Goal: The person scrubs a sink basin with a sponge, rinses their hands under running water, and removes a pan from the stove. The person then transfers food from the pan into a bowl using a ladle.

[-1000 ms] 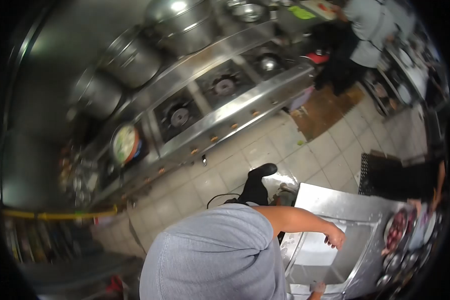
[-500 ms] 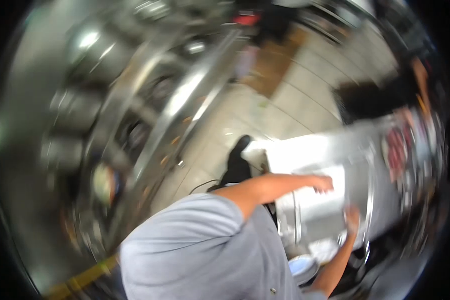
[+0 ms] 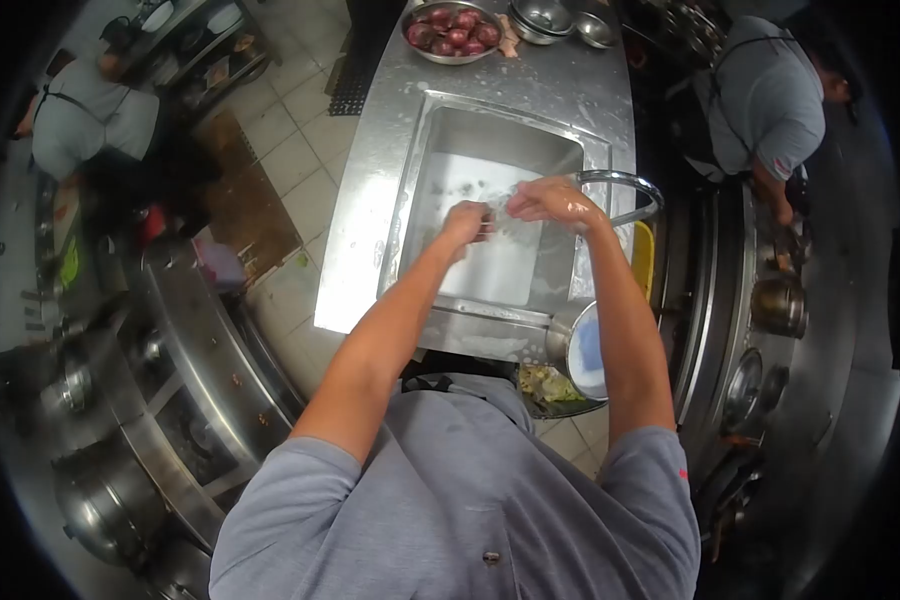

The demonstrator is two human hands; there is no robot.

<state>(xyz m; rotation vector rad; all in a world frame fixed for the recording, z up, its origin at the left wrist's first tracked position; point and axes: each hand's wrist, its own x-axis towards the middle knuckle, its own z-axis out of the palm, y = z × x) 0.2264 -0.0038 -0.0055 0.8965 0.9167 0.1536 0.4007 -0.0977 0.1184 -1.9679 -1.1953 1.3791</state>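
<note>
My left hand is over the steel sink, its fingers loosely bent and nothing seen in them. Close to its right is my right hand, wet, palm turned inward, fingers stretched out and holding nothing. The hands are slightly apart. A curved metal tap reaches in from the right with its end beside my right hand, and water splashes between the hands. Below them, in the sink, lies a flat white surface with dark spots near its top.
Beyond the sink are a bowl of red onions and metal bowls. A blue-and-white container stands by my right forearm, above food scraps. Two people work at left and right. Stove at lower left.
The view has swung right, bringing the sink to the centre. My hands have come closer together, beside the tap's end, and water now splashes there.
</note>
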